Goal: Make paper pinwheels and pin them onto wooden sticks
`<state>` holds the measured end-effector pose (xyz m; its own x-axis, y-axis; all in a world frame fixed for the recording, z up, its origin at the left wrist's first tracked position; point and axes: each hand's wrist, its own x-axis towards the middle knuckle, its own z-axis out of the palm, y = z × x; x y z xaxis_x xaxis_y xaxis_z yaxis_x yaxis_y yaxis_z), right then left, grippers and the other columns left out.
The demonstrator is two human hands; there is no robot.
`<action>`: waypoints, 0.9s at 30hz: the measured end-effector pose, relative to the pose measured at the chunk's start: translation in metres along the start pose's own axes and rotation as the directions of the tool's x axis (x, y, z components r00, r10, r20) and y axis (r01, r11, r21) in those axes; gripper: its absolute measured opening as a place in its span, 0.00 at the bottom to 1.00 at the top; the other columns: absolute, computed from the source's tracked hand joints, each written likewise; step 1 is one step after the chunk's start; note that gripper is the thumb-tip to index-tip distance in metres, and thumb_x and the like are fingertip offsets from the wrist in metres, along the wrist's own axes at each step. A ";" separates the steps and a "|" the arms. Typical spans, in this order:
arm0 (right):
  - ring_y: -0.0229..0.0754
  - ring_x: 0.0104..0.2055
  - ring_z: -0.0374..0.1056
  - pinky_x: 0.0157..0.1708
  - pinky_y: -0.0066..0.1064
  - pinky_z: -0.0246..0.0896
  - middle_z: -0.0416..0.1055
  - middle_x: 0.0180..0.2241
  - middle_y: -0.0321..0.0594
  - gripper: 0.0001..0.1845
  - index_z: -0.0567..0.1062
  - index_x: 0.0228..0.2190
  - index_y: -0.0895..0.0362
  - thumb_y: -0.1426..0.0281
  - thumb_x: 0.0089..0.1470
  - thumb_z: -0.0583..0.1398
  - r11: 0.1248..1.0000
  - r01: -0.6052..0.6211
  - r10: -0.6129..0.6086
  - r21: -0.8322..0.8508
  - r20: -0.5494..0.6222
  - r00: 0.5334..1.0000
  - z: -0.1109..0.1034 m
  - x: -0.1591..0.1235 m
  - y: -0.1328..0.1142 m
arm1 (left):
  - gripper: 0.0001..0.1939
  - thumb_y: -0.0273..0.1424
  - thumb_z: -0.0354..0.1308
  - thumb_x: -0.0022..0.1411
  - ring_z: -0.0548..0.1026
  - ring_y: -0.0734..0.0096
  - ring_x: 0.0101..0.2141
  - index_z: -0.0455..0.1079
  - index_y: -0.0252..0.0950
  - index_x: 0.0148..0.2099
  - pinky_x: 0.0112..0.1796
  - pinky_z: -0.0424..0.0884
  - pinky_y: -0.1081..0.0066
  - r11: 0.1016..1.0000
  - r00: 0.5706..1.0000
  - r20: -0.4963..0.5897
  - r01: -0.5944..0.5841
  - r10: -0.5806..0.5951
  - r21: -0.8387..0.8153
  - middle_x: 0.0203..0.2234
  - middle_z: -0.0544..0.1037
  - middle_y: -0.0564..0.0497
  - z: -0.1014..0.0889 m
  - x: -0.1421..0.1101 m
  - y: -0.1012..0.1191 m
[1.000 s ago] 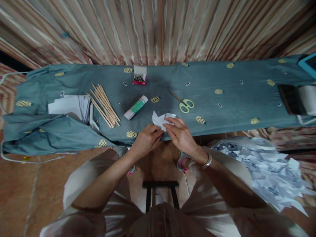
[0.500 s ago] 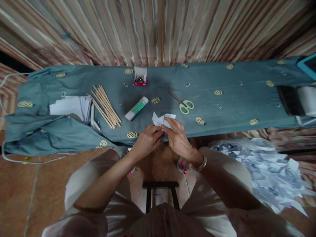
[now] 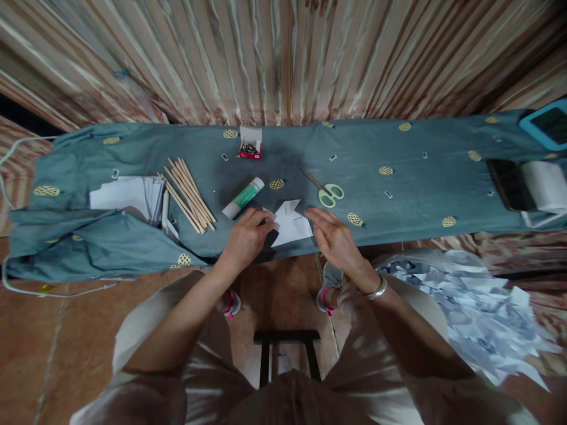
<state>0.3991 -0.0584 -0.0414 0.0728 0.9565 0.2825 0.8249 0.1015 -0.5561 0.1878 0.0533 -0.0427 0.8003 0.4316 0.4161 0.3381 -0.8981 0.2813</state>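
Observation:
A white sheet of cut and partly folded paper point(image 3: 292, 229) lies near the front edge of the cloth-covered table. At its left side, my left hand point(image 3: 248, 235) is closed with thumb and fingertips pinching the paper's edge. My right hand point(image 3: 334, 237) is just to the right of the paper with its fingers stretched out, holding nothing. Scissors with light green handles point(image 3: 330, 195) lie behind my right hand. A green and white glue stick point(image 3: 243, 198) rests behind my left hand.
Several wooden sticks point(image 3: 188, 195) and a stack of white paper point(image 3: 126, 193) lie to the left. An open red box of small metal pins point(image 3: 250, 149) stands at the back. A dark phone point(image 3: 509, 184) is at the right; paper scraps point(image 3: 482, 307) fill a bag below.
My hands have moved apart, left hand leftward and right hand rightward. The paper, mostly covered by fingers before, now lies flatter and more exposed.

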 end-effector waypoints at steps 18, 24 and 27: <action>0.50 0.52 0.68 0.55 0.49 0.64 0.72 0.53 0.44 0.23 0.78 0.44 0.54 0.80 0.50 0.54 0.997 -0.018 0.012 0.073 0.085 0.996 -0.002 -0.003 -0.003 | 0.10 0.25 0.51 0.67 0.75 0.65 0.40 0.72 0.32 0.46 0.40 0.75 0.67 0.999 0.997 0.074 -0.022 0.025 -0.039 0.39 0.77 0.44 0.010 -0.010 0.025; 0.49 0.55 0.66 0.56 0.49 0.61 0.69 0.56 0.41 0.06 0.79 0.33 0.51 0.71 0.53 0.62 0.955 -0.073 0.058 0.286 0.063 0.996 0.001 0.000 -0.004 | 0.09 0.26 0.50 0.68 0.74 0.66 0.38 0.72 0.33 0.45 0.38 0.74 0.68 0.999 0.995 0.087 -0.048 0.048 -0.002 0.36 0.78 0.45 0.004 -0.011 0.031; 0.48 0.54 0.66 0.56 0.48 0.60 0.70 0.55 0.41 0.04 0.79 0.30 0.52 0.70 0.54 0.63 0.944 -0.102 0.083 0.315 0.073 0.994 0.007 0.003 -0.005 | 0.09 0.25 0.51 0.68 0.73 0.65 0.37 0.73 0.33 0.43 0.36 0.73 0.68 0.998 0.994 0.089 -0.069 0.068 0.009 0.35 0.78 0.46 0.004 -0.010 0.033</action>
<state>0.3911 -0.0542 -0.0428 0.1000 0.9791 0.1770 0.5943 0.0840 -0.7999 0.1925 0.0192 -0.0411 0.8623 0.3604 0.3558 0.2867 -0.9265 0.2438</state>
